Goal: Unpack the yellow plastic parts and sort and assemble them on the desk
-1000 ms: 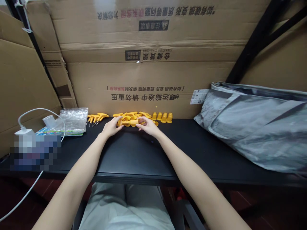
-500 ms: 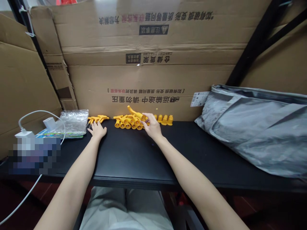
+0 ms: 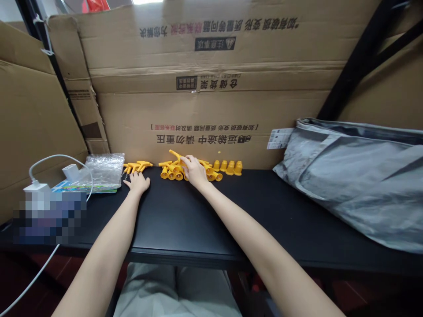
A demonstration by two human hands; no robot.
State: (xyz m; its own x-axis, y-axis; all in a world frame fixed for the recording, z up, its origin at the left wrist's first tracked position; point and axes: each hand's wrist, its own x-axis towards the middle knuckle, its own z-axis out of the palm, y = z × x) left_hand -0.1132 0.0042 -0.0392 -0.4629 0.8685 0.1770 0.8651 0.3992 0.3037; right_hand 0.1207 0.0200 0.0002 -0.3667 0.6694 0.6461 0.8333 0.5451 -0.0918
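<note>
My right hand point(image 3: 194, 172) is closed on a yellow plastic piece with a curved handle point(image 3: 175, 154); its lower end is hidden behind my fingers. Below and around that hand lies a pile of similar yellow pieces point(image 3: 164, 174) with flared, cup-like ends facing me. My left hand point(image 3: 139, 182) rests on the black surface, fingers spread, at the near side of several yellow T-shaped handles point(image 3: 135, 166) with thin dark tips. Whether its fingertips touch them I cannot tell. Small yellow cups point(image 3: 230, 168) stand upright right of the pile.
Cardboard sheets point(image 3: 211, 105) wall off the back of the black shelf point(image 3: 185, 220). A grey fabric bag point(image 3: 357, 185) fills the right side. On the left lie clear plastic packaging point(image 3: 102, 171), a white charger point(image 3: 37, 189) with its cable, and a blurred-out patch.
My right hand has moved a little left over the pile with the yellow piece in it. My left hand stays by the T-shaped handles. The view has shifted slightly.
</note>
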